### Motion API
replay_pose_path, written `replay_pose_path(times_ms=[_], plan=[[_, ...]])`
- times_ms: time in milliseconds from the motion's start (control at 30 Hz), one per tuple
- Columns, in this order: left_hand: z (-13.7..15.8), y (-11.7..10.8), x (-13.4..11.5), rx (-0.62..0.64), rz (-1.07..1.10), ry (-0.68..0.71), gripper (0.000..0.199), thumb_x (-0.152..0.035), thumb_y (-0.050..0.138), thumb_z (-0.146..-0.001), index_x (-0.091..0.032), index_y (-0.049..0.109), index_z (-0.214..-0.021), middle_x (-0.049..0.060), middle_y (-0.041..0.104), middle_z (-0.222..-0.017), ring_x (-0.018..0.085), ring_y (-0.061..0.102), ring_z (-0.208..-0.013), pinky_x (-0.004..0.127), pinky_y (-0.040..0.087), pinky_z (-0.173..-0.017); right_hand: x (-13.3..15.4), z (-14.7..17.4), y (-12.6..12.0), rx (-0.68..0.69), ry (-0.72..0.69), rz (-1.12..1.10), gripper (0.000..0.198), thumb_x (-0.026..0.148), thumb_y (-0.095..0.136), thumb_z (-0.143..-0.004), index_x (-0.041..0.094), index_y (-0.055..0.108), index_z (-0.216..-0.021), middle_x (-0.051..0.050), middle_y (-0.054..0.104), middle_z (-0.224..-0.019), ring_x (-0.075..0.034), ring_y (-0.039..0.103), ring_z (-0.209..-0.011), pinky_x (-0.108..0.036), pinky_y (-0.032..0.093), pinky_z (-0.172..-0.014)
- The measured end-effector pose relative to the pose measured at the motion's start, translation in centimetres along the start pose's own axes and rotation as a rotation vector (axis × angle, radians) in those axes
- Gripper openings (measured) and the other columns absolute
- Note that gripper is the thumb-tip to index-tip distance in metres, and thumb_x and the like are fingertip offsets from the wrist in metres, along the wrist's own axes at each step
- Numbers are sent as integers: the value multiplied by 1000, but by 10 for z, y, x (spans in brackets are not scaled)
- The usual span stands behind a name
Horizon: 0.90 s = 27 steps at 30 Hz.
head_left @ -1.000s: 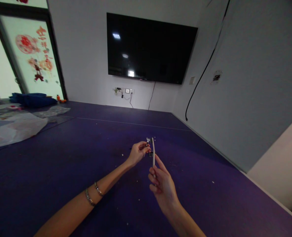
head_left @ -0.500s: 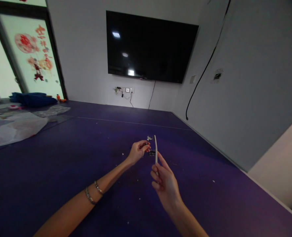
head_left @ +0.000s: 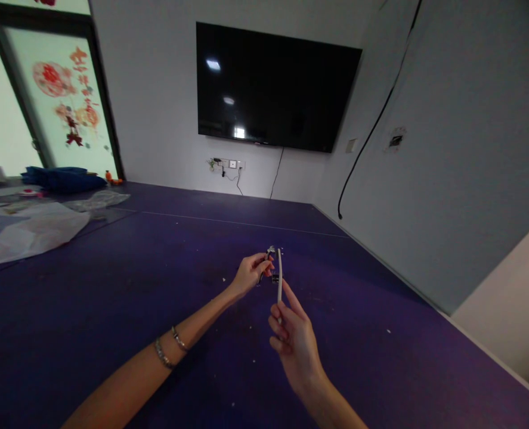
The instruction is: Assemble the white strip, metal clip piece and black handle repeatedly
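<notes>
My right hand (head_left: 297,342) pinches the lower end of a thin white panel (head_left: 280,271). The panel is upright and turned nearly edge-on to me, so its face is hidden. A small dark block (head_left: 275,278) juts out on its left side. Just left of the panel, my left hand (head_left: 247,276) is closed on a small thin piece, dark along its length, with a silvery, uneven tip (head_left: 271,249) poking above the fingers. That tip is close to the panel's upper end; whether they touch I cannot tell. Both hands are above the purple surface (head_left: 192,357).
White specks dot the surface. To the left lie clear plastic sheeting (head_left: 40,232) and dark blue cloth (head_left: 62,179). A black cable (head_left: 371,128) hangs along the right wall. A television (head_left: 277,86) is mounted above wall sockets (head_left: 232,164).
My right hand has shifted slightly left and down with the white panel. The left hand stays almost in place, its held piece tilted a little differently. The camera view has moved slightly.
</notes>
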<state>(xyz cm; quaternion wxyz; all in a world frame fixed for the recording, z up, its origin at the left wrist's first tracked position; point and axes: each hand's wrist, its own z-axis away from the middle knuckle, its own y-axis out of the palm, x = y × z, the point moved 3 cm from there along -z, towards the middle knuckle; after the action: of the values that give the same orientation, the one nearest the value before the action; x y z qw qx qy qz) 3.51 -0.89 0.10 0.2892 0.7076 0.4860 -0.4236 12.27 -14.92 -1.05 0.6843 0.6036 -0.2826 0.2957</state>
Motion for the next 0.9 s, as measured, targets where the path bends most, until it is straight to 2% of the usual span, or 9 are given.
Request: replay_pose_path(times_ms=[100,267,467,600,667,733,800,900], plan=[[0,-2,1,-7,-37,9,17,-29,50,-79,-13,57,-76,-1,52,-58,9,48,-51,21,39,-53,-6,4,0,-23,26,6,59,26,64,-69,28,46,-126,6,43,-62,-2,23,-41,-15,7,-37],[0,-2,2,23,-12,36,20,-30,50,-80,-13,56,-88,-1,53,-66,7,47,-50,21,38,-51,3,-2,3,-3,-40,-14,60,24,63,-69,29,45,-125,6,41,-61,-2,22,-41,-15,6,-37],[-2,-7,7,-29,9,-14,26,-36,52,-78,-13,56,-88,-2,50,-59,8,44,-48,21,35,-49,-13,6,-2,11,84,49,56,24,60,-70,28,46,-124,6,41,-61,-2,23,-41,-16,6,-38],[-5,-9,12,-21,60,-48,26,-39,48,-80,-14,53,-88,-2,50,-64,7,44,-50,20,36,-50,4,-1,0,32,-58,71,45,27,57,-74,27,48,-118,7,39,-59,-3,21,-40,-17,8,-37],[-7,-11,15,-23,31,-56,27,-39,45,-82,-15,53,-90,-3,48,-63,7,42,-49,20,35,-49,22,-12,2,56,-118,61,29,32,54,-77,24,55,-104,8,35,-55,-3,19,-39,-18,10,-37],[-8,-14,20,-41,-22,-63,29,-39,42,-84,-15,53,-95,-5,42,-59,6,38,-47,19,32,-47,40,-27,4,94,-116,33,19,37,48,-79,19,55,-77,8,29,-50,-4,19,-39,-18,14,-37],[-9,-17,24,-51,-61,-77,32,-41,42,-84,-15,53,-98,-6,37,-55,6,34,-45,18,27,-44,56,-41,6,151,-130,44,32,39,42,-81,18,45,-57,8,25,-47,-5,20,-39,-19,17,-38],[-8,-19,29,-24,-28,-162,32,-42,47,-82,-16,52,-98,-8,32,-54,5,29,-42,18,22,-41,75,-61,3,188,-205,158,43,39,35,-83,19,32,-45,7,21,-43,-6,18,-38,-21,17,-38]])
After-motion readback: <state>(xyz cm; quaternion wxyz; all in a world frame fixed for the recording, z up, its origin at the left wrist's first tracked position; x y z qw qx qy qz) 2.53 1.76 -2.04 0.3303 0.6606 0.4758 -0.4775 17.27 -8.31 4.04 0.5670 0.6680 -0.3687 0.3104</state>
